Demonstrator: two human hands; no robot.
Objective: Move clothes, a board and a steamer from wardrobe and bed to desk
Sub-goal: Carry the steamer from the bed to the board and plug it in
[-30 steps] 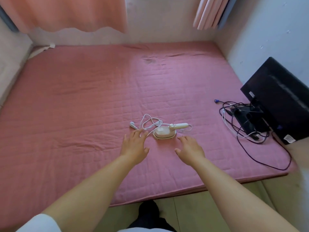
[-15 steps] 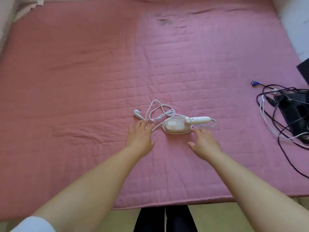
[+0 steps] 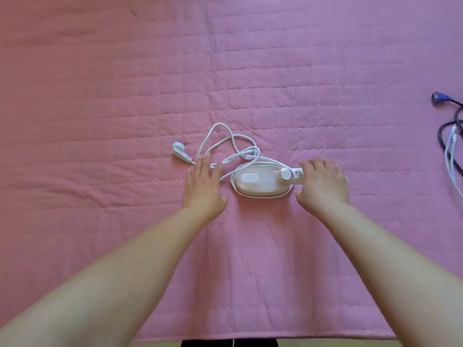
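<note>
Head view: steamer [image 3: 260, 182], white and lying flat, sits near the middle of the pink quilted bed [image 3: 125, 96]. Its cord [image 3: 230, 146] loops toward twelve o'clock, and the plug [image 3: 179, 149] lies at ten o'clock from the body. Left hand [image 3: 204, 189] is at nine o'clock of the steamer, fingers spread, palm down over the cord, gripping nothing. Right hand [image 3: 323, 184] at three o'clock covers the handle, fingers loose; whether it grips cannot be told. Dark cables [image 3: 451, 126] lie at the right edge.
</note>
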